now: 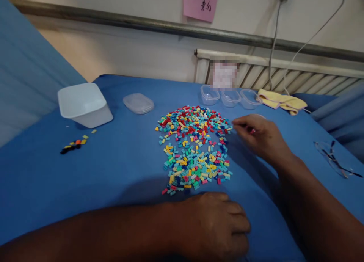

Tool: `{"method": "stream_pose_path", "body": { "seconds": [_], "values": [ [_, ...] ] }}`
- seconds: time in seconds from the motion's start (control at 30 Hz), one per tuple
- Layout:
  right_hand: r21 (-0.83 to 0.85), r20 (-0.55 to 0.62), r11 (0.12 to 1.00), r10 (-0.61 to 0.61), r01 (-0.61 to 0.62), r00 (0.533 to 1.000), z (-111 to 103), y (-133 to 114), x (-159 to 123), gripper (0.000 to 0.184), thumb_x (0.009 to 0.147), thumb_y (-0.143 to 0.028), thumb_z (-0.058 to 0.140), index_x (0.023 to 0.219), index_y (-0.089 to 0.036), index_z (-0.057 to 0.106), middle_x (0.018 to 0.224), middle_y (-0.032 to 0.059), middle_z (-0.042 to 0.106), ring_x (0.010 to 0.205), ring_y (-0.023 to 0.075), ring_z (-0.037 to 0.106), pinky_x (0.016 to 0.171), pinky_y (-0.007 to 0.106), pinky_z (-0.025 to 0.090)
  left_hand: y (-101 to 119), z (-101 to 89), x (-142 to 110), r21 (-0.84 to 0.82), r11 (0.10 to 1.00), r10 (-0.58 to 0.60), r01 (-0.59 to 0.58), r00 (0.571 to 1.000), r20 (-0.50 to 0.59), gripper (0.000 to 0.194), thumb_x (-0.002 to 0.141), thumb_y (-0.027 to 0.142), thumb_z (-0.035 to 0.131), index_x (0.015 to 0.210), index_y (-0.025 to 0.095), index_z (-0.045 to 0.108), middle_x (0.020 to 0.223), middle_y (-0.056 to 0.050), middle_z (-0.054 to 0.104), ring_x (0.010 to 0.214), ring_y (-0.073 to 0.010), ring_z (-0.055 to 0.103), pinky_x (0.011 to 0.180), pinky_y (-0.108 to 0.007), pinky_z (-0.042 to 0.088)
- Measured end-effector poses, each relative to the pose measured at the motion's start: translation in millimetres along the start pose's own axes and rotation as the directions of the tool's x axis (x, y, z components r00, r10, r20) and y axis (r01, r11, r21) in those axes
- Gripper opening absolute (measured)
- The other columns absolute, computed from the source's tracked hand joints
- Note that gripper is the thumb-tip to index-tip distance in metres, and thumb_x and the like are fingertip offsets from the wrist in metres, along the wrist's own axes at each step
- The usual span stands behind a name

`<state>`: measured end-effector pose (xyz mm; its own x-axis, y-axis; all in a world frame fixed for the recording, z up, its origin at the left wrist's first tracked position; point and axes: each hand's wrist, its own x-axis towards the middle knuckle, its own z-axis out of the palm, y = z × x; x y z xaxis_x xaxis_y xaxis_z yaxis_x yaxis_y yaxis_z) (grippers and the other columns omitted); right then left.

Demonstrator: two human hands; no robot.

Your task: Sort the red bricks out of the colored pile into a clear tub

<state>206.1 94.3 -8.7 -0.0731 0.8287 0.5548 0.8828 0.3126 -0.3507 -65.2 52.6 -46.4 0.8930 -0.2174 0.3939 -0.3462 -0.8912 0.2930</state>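
Note:
A wide spread of small toy building bricks (196, 167) in red, blue, green, yellow and pink lies in the middle of the blue-covered table. My left hand (216, 224) rests at its near side, knuckles up and fingers curled under, so the palm is hidden. At the right edge of the bricks is my right hand (254, 135), its thumb and fingers drawn close together. Some reddish bits show between them; whether these are held or lie behind the hand I cannot tell. Part of a clear rim (260, 116) peeks out behind that hand.
Three clear tubs (209, 95) stand along the back, beside a yellow cloth (281, 101). Stacked clear lids (138, 103) and a white bin (85, 102) are at the left. Several black, yellow and orange pieces (75, 145) lie before the bin. Glasses (334, 159) lie far right.

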Motion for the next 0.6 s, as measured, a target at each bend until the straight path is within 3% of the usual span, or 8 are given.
{"method": "stream_pose_path", "body": {
  "seconds": [0.13,0.27,0.43,0.6],
  "values": [
    [0.202,0.215,0.965,-0.210,0.167,0.954,41.9,-38.1,4.4,0.018,0.107,-0.021,0.063,0.115,-0.024,0.078,0.107,0.0063,0.084,0.099,0.0234,0.078,0.090,0.037,0.060,0.1,1.2,0.1,0.000,1.000,0.007,-0.007,1.000,0.013,0.020,0.107,0.030,0.057,0.097,0.018,0.070,0.101,-0.004,0.069,0.101,-0.0211,0.063,0.076,-0.041,0.047],
    [0.148,0.262,0.971,-0.221,0.187,0.940,65.8,-42.4,5.0,0.018,0.106,-0.022,0.064,0.118,-0.023,0.078,0.116,0.0102,0.083,0.109,0.0273,0.077,0.096,0.042,0.060,1.3,-0.9,1.0,-0.010,1.000,0.013,-0.013,0.998,0.057,0.017,0.105,0.031,0.062,0.099,0.018,0.072,0.103,-0.004,0.069,0.102,-0.0211,0.063,0.078,-0.042,0.049],
    [0.047,0.356,0.994,-0.107,0.096,0.928,59.5,-36.6,4.4,0.023,0.104,-0.023,0.066,0.124,-0.021,0.077,0.121,0.0126,0.082,0.113,0.0310,0.076,0.099,0.045,0.059,2.5,-3.9,2.0,-0.006,1.000,0.015,-0.014,0.997,0.075,0.016,0.101,0.033,0.067,0.101,0.018,0.074,0.105,-0.004,0.070,0.104,-0.0213,0.064,0.077,-0.041,0.050],
    [-0.023,0.389,1.000,-0.002,0.012,0.921,43.7,-34.8,1.9,0.023,0.103,-0.031,0.067,0.122,-0.023,0.078,0.113,0.0105,0.083,0.102,0.0292,0.077,0.090,0.041,0.058,1.8,-4.1,3.9,-0.016,1.000,0.016,-0.015,0.998,0.067,0.015,0.099,0.031,0.067,0.096,0.018,0.073,0.101,-0.004,0.070,0.099,-0.0204,0.064,0.074,-0.041,0.051]
  ]
}}
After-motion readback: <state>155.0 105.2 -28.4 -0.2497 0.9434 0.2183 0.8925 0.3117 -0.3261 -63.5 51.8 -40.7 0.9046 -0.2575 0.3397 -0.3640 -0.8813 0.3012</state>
